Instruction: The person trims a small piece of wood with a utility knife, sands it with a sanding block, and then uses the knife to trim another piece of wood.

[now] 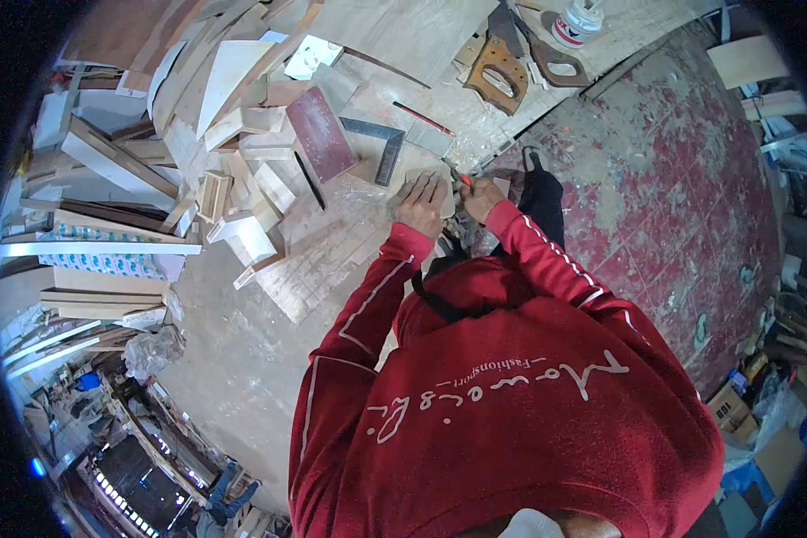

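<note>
My left hand [424,204] lies flat, fingers stretched out, pressing on a pale wooden piece at the near edge of the worktable [314,260]. Close beside it, my right hand [484,199] is closed around a small red-handled tool [464,180]. Its dark tip points away from me towards the wood; the exact kind is too small to make out. Just beyond my left hand rests a black try square [388,154]. Further off lie a red and black pencil [424,118], a reddish-brown board [321,134] and a slim black stick [310,182].
Two handsaws [497,75] with wooden handles lie at the far right of the table, near a white tub [577,22]. Small wooden box frames [242,235] and offcuts crowd the left. Stacked boards [108,247] stand beyond. The dusty red floor [655,206] stretches to the right.
</note>
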{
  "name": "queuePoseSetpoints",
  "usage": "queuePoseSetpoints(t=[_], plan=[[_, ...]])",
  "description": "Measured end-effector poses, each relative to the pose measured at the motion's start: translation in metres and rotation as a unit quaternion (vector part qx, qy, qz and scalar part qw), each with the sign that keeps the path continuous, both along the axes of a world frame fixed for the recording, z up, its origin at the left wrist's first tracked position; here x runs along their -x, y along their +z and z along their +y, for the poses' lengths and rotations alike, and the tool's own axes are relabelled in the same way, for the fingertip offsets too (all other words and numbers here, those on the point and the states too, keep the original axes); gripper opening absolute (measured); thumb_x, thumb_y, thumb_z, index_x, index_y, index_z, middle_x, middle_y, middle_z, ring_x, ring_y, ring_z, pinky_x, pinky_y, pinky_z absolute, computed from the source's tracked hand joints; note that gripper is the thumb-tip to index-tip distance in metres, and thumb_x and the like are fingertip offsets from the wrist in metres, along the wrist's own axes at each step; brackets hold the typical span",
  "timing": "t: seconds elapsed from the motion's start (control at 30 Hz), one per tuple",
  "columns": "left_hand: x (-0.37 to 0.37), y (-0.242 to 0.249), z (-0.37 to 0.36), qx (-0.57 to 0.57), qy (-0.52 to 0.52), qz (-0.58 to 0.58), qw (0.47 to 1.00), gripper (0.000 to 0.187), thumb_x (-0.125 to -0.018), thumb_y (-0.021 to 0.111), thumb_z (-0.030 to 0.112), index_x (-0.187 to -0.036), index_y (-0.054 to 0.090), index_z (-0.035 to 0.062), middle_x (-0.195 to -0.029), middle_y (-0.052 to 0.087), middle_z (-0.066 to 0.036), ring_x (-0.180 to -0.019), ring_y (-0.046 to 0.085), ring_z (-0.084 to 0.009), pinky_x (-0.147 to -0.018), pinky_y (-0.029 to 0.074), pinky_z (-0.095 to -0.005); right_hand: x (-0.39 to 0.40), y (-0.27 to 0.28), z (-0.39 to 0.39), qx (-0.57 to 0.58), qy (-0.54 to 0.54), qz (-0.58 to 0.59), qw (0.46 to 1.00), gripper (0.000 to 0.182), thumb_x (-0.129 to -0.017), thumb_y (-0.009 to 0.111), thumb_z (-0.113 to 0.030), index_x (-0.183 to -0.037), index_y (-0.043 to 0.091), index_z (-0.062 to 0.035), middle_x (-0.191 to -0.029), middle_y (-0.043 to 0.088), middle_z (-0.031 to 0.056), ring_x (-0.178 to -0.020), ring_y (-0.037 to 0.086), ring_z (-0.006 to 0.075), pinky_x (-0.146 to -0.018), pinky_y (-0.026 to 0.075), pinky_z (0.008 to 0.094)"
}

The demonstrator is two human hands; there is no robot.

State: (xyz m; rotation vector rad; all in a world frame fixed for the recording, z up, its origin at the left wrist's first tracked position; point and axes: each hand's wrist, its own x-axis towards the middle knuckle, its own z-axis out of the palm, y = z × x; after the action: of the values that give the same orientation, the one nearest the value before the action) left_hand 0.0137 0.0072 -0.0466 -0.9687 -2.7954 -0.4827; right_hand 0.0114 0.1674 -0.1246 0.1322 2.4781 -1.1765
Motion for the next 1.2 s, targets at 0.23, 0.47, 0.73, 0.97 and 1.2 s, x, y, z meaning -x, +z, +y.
queuePoseSetpoints(t=[0.23, 0.47, 0.73, 0.97, 1.2], plan=[[-0.015, 0.0, 0.003, -0.05, 0.082, -0.087, 0.992, 0.081, -0.059, 0.06, 0.001, -0.129, 0.02, -0.0049, -0.12, 0.051, -0.015, -0.111, 0.046, -0.0304, -0.099, 0.029, -0.0332, -0.006, 0.056, 0.0, -0.045, -0.05, -0.089, 0.994, 0.042, -0.079, 0.05, -0.039, -0.072, 0.062, 0.0007, -0.075, 0.062, 0.0188, -0.072, 0.058, 0.0318, -0.07, 0.045, 0.0381], [-0.017, 0.002, 0.007, -0.124, 0.112, -0.156, 0.973, 0.092, -0.058, 0.064, 0.001, -0.132, 0.01, -0.0045, -0.123, 0.048, -0.016, -0.114, 0.043, -0.0317, -0.098, 0.03, -0.0333, -0.009, 0.031, 0.004, 0.103, -0.196, -0.179, 0.959, 0.054, -0.068, 0.06, -0.052, -0.064, 0.062, 0.0016, -0.066, 0.061, 0.0144, -0.06, 0.059, 0.0247, -0.062, 0.046, 0.0358], [-0.01, 0.0, 0.0, -0.077, 0.082, -0.18, 0.977, 0.082, -0.06, 0.071, 0.025, -0.127, 0.03, 0.0012, -0.118, 0.05, -0.017, -0.113, 0.042, -0.0344, -0.097, 0.031, -0.0394, -0.002, 0.078, 0.003, 0.047, -0.08, -0.034, 0.995, 0.042, -0.065, 0.07, -0.043, -0.061, 0.059, -0.0027, -0.052, 0.052, 0.0064, -0.041, 0.043, 0.0132, -0.041, 0.035, 0.0286], [-0.012, 0.041, -0.01, -0.227, 0.028, -0.171, 0.958, 0.017, -0.069, 0.063, 0.014, -0.085, 0.065, 0.0064, -0.118, 0.05, -0.011, -0.113, 0.041, -0.0343, -0.097, 0.03, -0.0402, -0.001, 0.065, 0.008, 0.178, -0.165, -0.047, 0.969, 0.025, -0.071, 0.07, -0.026, -0.064, 0.061, -0.0029, -0.051, 0.05, 0.0, -0.042, 0.041, 0.0095, -0.04, 0.03, 0.0286], [-0.008, 0.049, 0.0, -0.238, 0.043, -0.075, 0.967, 0.016, -0.062, 0.062, 0.006, -0.077, 0.061, 0.0026, -0.11, 0.05, -0.013, -0.104, 0.043, -0.0328, -0.088, 0.036, -0.0405, 0.001, 0.068, 0.003, 0.158, -0.126, -0.038, 0.979, 0.03, -0.067, 0.07, -0.027, -0.061, 0.058, 0.0, -0.052, 0.05, 0.0026, -0.049, 0.045, 0.0135, -0.05, 0.038, 0.0314]])
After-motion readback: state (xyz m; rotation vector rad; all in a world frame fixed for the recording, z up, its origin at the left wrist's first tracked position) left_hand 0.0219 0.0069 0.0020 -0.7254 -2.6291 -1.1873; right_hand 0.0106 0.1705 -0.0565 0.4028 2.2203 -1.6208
